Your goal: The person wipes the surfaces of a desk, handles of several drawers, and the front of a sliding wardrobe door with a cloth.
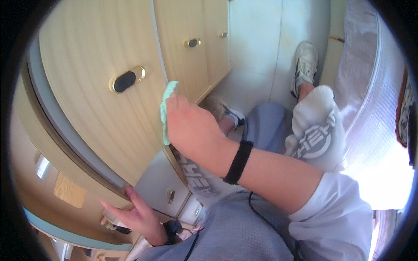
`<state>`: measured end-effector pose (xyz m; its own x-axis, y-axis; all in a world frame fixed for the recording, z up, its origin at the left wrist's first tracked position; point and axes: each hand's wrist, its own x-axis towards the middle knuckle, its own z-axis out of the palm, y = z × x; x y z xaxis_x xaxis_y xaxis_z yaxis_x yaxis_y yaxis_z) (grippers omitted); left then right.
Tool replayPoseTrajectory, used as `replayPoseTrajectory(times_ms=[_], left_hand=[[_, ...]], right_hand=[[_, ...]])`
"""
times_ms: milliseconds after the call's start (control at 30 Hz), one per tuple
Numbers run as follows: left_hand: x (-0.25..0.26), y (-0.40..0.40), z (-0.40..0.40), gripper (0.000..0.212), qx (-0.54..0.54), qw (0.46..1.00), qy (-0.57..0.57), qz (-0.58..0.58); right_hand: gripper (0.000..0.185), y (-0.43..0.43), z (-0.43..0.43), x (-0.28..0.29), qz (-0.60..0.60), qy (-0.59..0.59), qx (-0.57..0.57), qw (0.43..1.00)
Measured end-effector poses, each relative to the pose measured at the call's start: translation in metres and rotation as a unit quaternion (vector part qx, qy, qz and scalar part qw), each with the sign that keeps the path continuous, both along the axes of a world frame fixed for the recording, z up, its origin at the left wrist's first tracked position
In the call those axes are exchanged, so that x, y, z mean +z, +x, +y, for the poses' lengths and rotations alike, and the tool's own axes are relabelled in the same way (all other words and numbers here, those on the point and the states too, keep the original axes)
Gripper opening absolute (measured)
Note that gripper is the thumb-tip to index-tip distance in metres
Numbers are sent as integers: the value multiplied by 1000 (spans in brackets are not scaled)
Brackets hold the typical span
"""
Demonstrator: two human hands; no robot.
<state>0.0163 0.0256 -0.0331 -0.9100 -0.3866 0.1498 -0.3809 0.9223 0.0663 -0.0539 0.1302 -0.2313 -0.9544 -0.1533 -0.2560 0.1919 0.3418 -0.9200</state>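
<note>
My right hand (196, 127), with a black band at the wrist, holds a light green cloth (165, 120) at the edge of a pale wood-grain cabinet door (98, 42). Only a narrow strip of the cloth shows; the hand covers the rest, and my fingertips are partly hidden. On that door is a black oval handle (124, 81) with a gold surround. Lower left, my left hand (140, 217) has its fingers spread and holds nothing visible. Its thumb is up against the end of a wooden cabinet edge (94, 177), beside shelves with small items.
More wooden doors (179, 19) with handles continue toward the far end. Below sits a light grey drawer front (160, 182). A rounded blue-grey object (267, 124) lies between my legs on the tiled floor (254, 42). A bed-like padded piece (362, 65) borders the right side.
</note>
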Motion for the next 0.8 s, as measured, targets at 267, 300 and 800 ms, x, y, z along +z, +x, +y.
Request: replayPoseTrajectory(times_ms=[267, 300, 800], left_hand=[[-2, 10, -8, 74, -4, 1000, -13, 26], [-1, 11, -6, 75, 1, 999, 11, 33], [-5, 7, 8, 74, 1, 1000, -28, 10]], right_hand=[[64, 6, 25, 54, 208, -51, 83, 973], [65, 3, 30, 56, 221, -55, 103, 968], [67, 9, 24, 30, 157, -23, 92, 983]])
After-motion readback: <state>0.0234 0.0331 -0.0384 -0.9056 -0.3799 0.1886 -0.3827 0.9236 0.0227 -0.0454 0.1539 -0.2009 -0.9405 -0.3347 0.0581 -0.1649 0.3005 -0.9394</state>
